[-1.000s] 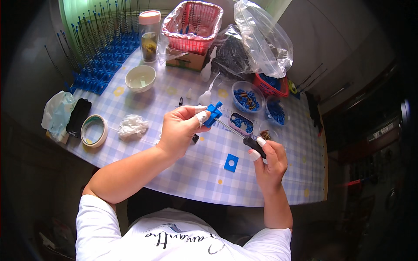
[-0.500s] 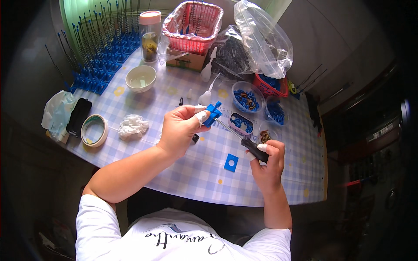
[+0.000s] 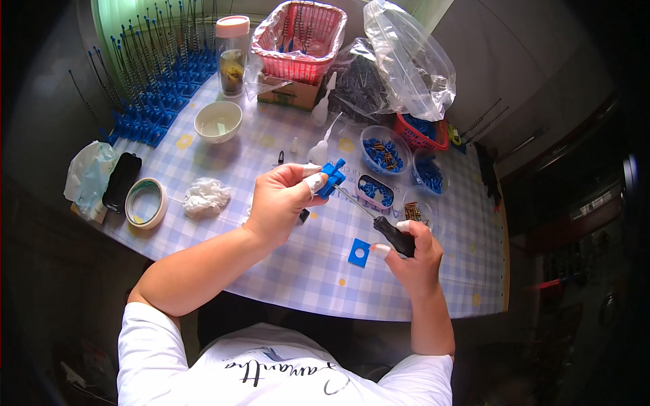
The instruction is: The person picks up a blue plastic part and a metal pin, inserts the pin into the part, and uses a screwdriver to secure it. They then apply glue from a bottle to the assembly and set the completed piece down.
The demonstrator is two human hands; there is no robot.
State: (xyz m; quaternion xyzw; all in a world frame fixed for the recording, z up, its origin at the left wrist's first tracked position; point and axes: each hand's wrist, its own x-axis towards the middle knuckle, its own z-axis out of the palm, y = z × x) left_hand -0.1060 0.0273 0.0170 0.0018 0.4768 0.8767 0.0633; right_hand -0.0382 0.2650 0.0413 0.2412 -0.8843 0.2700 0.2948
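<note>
Over the middle of the table my left hand is closed, pinching a small blue plastic part between white-wrapped fingertips. A screwdriver with a black handle points up and left, its metal shaft meeting the blue part; the exact tip contact is hidden. My right hand has its fingers round the handle's back end, while the thumb stands off it. White wraps cover fingertips of this hand too. Below the shaft lies a flat blue plate with a round hole, close to my right thumb.
Tubs of blue parts and brass-coloured screws stand right of centre. Blue bases with springy rods crowd the far left. A bowl, tape roll, crumpled white cloth, jar and red basket stand around.
My right thumb has lifted away from the screwdriver handle and spread toward the blue plate. The handle has shifted slightly left. My left hand and the blue part stay nearly still.
</note>
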